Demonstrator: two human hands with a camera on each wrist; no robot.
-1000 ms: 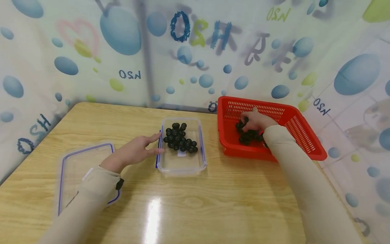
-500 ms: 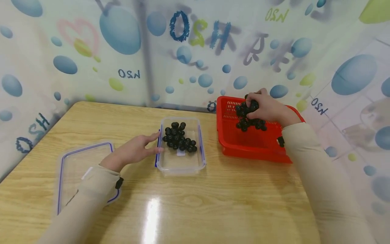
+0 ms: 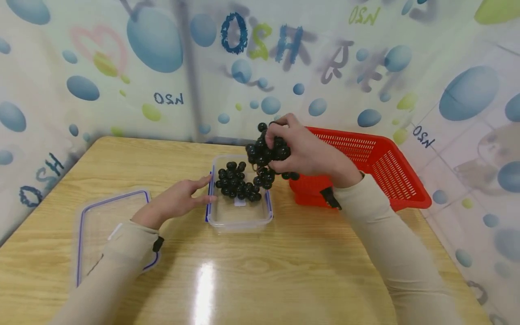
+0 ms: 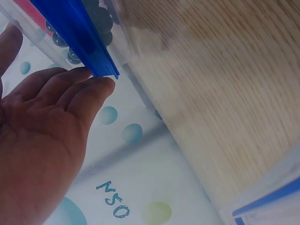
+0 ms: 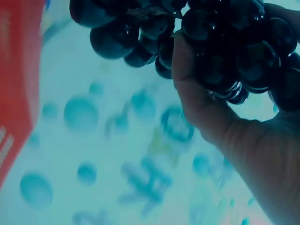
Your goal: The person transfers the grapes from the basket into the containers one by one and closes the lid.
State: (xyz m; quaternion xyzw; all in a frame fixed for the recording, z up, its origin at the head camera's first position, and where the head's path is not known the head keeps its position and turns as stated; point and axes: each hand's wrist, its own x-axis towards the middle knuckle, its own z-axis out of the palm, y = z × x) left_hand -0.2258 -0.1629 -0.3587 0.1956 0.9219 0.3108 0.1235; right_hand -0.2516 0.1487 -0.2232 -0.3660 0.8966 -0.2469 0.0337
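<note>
My right hand grips a bunch of dark grapes in the air, over the right rim of a clear plastic food container. In the right wrist view the thumb presses against the grapes. Another bunch of dark grapes lies inside the container, toward its back left. My left hand is at the container's left side, fingers fairly straight and spread from the thumb. The left wrist view shows its fingertips at the blue side clip.
A red perforated plastic basket stands at the back right of the wooden table, partly hidden by the right arm. A clear lid with a blue seal lies at the left under the left forearm. A patterned curtain hangs behind.
My right hand has lifted the bunch of grapes out of the red basket and carried it left to the container. The left hand has stayed at the container's side.
</note>
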